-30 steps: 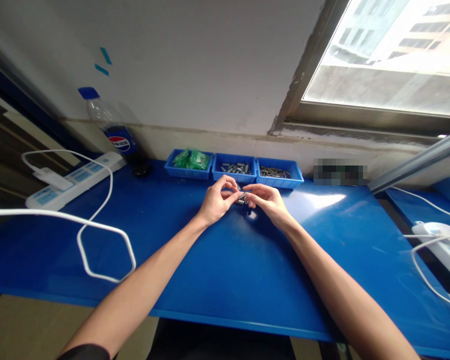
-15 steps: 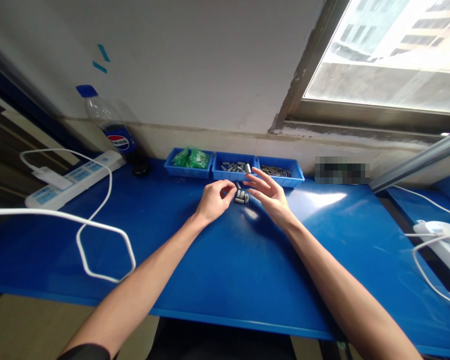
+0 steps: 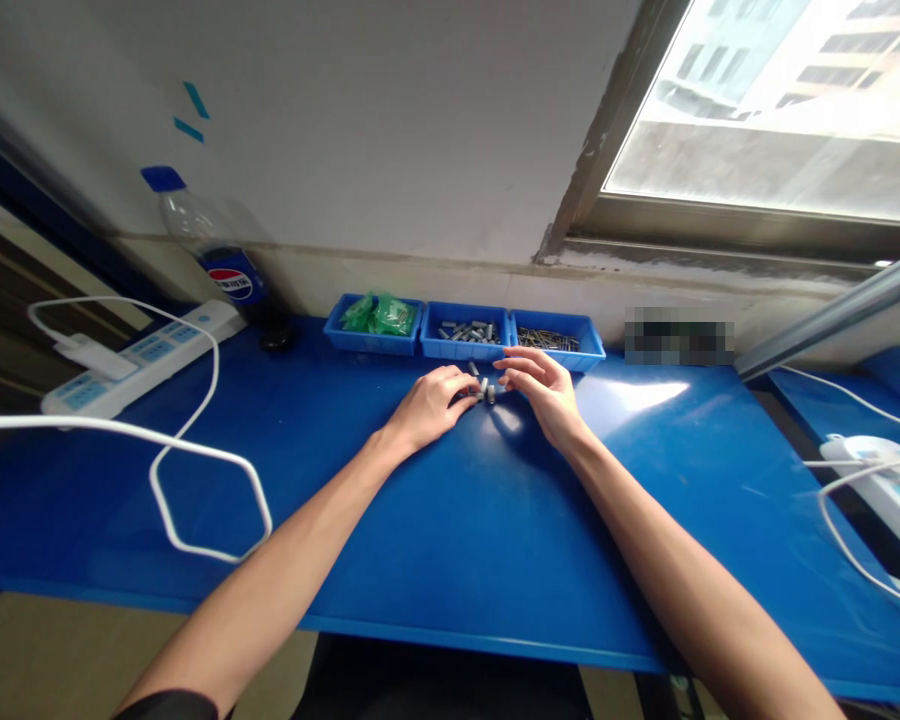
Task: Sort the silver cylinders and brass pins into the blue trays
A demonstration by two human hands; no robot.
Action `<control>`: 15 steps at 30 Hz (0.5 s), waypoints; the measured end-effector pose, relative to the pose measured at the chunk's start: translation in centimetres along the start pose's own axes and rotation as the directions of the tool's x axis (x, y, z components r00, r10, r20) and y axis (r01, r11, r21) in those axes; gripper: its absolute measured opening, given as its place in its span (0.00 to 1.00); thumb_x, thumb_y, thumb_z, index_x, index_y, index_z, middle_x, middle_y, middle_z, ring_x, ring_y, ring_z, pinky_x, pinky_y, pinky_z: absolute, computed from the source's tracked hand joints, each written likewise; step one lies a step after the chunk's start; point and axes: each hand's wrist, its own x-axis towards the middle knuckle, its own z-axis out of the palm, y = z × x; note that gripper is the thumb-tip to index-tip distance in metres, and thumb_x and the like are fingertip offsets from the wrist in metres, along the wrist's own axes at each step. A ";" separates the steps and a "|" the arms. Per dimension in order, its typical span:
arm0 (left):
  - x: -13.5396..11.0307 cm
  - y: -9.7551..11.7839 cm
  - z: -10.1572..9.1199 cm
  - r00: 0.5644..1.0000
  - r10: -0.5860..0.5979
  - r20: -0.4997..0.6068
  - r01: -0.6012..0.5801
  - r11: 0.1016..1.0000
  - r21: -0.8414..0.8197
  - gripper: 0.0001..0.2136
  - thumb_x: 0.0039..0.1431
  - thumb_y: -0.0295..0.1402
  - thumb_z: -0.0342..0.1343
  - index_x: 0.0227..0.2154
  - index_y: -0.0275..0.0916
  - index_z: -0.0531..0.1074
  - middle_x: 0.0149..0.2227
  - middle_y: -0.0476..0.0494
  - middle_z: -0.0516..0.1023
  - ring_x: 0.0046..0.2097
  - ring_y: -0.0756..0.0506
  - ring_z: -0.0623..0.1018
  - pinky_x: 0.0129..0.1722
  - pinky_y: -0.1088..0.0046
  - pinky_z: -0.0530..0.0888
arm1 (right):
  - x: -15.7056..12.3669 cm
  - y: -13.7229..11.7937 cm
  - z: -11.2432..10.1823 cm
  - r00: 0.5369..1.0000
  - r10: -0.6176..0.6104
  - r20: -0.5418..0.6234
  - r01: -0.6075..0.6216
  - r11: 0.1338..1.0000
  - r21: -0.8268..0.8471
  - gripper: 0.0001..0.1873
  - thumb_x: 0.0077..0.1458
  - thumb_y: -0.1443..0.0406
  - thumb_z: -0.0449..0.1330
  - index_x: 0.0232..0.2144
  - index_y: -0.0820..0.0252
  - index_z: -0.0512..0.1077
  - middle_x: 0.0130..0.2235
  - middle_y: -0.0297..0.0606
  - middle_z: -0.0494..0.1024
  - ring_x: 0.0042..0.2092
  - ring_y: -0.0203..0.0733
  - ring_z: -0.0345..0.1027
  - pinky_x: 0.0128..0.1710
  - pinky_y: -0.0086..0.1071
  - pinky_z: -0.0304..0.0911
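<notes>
A small cluster of grey metal parts (image 3: 486,390) lies on the blue table (image 3: 450,540), just in front of the bins. My left hand (image 3: 429,405) rests on the table with its fingers curled, the fingertips pinching one of the parts at the cluster's left side. My right hand (image 3: 541,388) comes in from the right, thumb and forefinger closed on a part at the cluster's right side, the other fingers bent. What lies under the fingertips is too small to make out.
Three blue bins stand by the wall: one with green bags (image 3: 375,322), one with grey metal pieces (image 3: 465,333), one with thin pins (image 3: 556,340). A bottle (image 3: 210,255), a power strip (image 3: 139,355) and a looping white cable (image 3: 195,470) are at the left. Another power strip (image 3: 881,490) sits at the right.
Both hands held the parts raised together, then my right hand opened and lifted toward the bins. Now both hands are down at the parts on the table, fingers closed again.
</notes>
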 end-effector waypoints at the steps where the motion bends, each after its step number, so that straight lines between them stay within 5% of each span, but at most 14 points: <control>1: 0.1 0.0 0.0 1.000 -0.006 -0.018 0.006 0.999 -0.031 0.05 0.64 0.30 0.61 0.41 0.38 0.80 0.41 0.41 0.82 0.42 0.43 0.82 0.46 0.65 0.78 | 0.0 0.0 0.0 1.000 0.004 -0.001 -0.004 1.000 0.000 0.20 0.55 0.56 0.69 0.49 0.54 0.77 0.46 0.40 0.83 0.39 0.42 0.76 0.45 0.39 0.70; 7: 0.4 0.0 0.4 0.962 -0.197 -0.187 0.116 0.922 -0.371 0.08 0.60 0.37 0.66 0.36 0.37 0.81 0.38 0.41 0.84 0.38 0.44 0.84 0.42 0.68 0.82 | 0.1 0.1 0.0 0.999 0.019 -0.031 -0.021 0.999 -0.042 0.19 0.55 0.56 0.68 0.47 0.55 0.77 0.37 0.37 0.83 0.36 0.41 0.74 0.43 0.38 0.70; 11: 0.7 -0.1 0.5 0.922 -0.353 -0.160 0.190 0.771 -0.608 0.14 0.54 0.41 0.70 0.36 0.36 0.80 0.38 0.41 0.85 0.38 0.43 0.85 0.44 0.66 0.83 | 0.0 -0.1 0.1 1.000 0.022 -0.014 -0.024 0.996 -0.088 0.18 0.55 0.55 0.68 0.46 0.54 0.78 0.30 0.32 0.79 0.31 0.39 0.71 0.40 0.37 0.69; 15: 0.7 -0.3 0.6 0.911 -0.390 -0.131 0.194 0.687 -0.700 0.17 0.49 0.42 0.74 0.36 0.35 0.80 0.38 0.41 0.86 0.40 0.41 0.86 0.48 0.62 0.83 | -0.1 -0.4 0.5 0.996 0.070 0.061 -0.065 0.994 -0.086 0.18 0.55 0.53 0.69 0.44 0.54 0.79 0.31 0.33 0.81 0.31 0.39 0.71 0.37 0.36 0.68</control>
